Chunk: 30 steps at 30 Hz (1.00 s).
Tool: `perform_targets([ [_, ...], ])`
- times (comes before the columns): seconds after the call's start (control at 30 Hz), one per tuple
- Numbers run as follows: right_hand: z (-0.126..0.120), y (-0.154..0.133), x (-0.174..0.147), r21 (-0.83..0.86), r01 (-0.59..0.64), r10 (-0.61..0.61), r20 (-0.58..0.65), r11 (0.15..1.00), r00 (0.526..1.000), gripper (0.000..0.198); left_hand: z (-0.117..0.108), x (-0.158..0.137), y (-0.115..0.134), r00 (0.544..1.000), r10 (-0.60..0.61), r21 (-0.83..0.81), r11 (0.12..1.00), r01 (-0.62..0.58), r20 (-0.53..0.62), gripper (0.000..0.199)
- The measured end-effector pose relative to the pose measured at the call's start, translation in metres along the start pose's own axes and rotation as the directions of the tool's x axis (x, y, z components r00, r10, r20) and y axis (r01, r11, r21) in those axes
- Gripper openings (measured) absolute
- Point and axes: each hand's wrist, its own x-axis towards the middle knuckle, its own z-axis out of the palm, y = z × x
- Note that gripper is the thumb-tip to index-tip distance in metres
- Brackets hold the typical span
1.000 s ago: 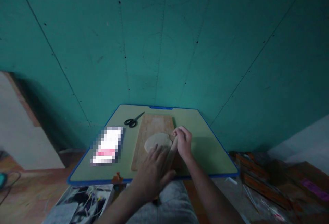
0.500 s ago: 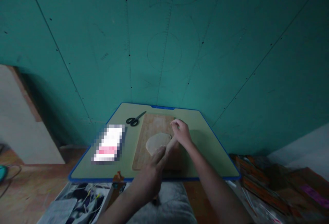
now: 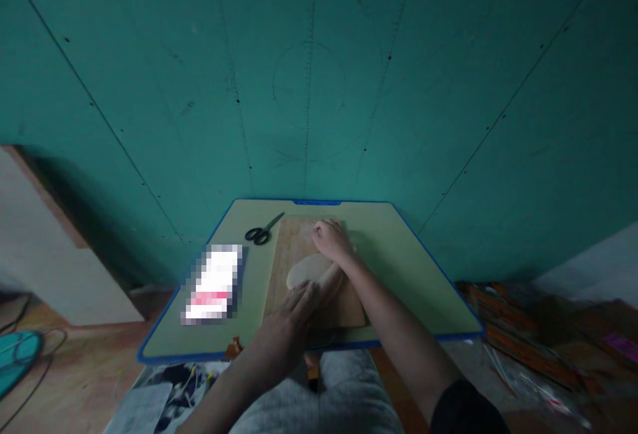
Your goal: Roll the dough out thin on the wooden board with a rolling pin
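A flat round of pale dough (image 3: 308, 268) lies on the wooden board (image 3: 278, 294). Across its right part slants a light rolling pin (image 3: 331, 277). My left hand (image 3: 295, 304) rests over the pin's near end, fingers long and close together at the dough's near edge. Above the far part of the board is my right hand (image 3: 332, 238), fingers curled in. My right wrist crosses over the pin's far end, and what the curled fingers hold, if anything, is hidden.
Black-handled scissors (image 3: 262, 232) lie left of the board. A blurred-out phone-like object (image 3: 213, 284) is at the table's left side. The blue-edged table (image 3: 409, 288) stands against a green wall (image 3: 448, 88). A small brown thing (image 3: 234, 345) sits at the near edge.
My right hand has moved left and farther away, over the far part of the board. My left hand has shifted slightly left, and its fingers look flatter. The camera view has tilted a little.
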Motion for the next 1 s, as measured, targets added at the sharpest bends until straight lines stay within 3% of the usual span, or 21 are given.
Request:
perform_targets([
  [0.13,-0.002,0.004,-0.008,-0.052,-0.039,0.042,0.056,0.998,0.998,0.027,0.006,0.009,0.003,0.994,-0.063,0.040,0.997,0.067,-0.091,0.057],
  [0.23,-0.004,0.003,-0.013,-0.103,-0.042,0.051,0.087,0.994,0.995,0.029,0.010,0.012,0.003,0.991,-0.046,0.075,0.996,0.056,-0.128,0.049],
  [0.67,-0.016,0.006,-0.032,-0.153,-0.042,0.062,0.129,0.987,0.990,0.036,0.012,0.006,0.011,0.982,0.017,0.246,0.969,0.030,-0.190,0.044],
  [0.87,-0.022,0.015,-0.050,-0.178,-0.073,0.096,0.124,0.981,0.988,0.042,0.023,0.003,0.019,0.956,0.128,0.342,0.939,-0.031,-0.263,0.043],
  [1.0,-0.026,0.020,-0.065,-0.210,-0.063,0.088,0.114,0.976,0.990,0.046,0.030,0.000,0.027,0.955,0.165,0.387,0.920,-0.059,-0.246,0.042],
])
